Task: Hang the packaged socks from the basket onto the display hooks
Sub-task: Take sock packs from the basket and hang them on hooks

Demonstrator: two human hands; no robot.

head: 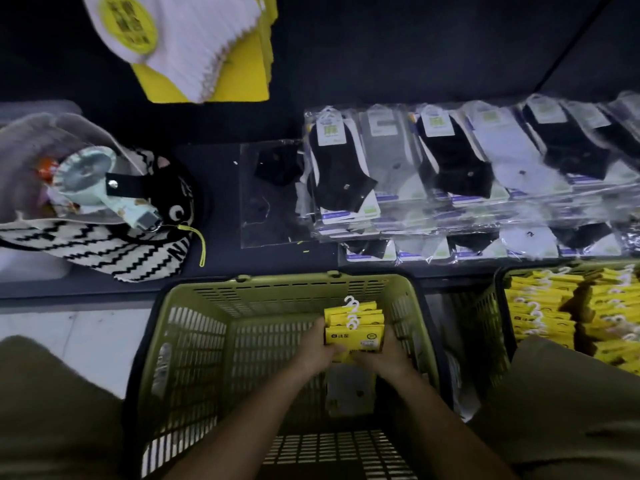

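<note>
Both hands are down inside the olive-green slotted plastic basket (194, 341), gripping one stack of flat yellow sock packs (355, 329). Left hand (320, 344) is curled round the stack's left edge, right hand (386, 355) round its lower right edge. Stack sits near the basket's far wall, right of centre. Long axis runs away from the body, with the white plastic hanger hooks (352, 311) at the far end toward the dark shelf (214, 157). Grip is two-sided, neither hand nearer. No bare display hook in view. White socks on a yellow card (180, 39) hang above, forward-left, so my guess is lift up and away, hook end leading. Grey patch (349, 393) below the hands: sock ends or a loose pack, can't tell
</note>
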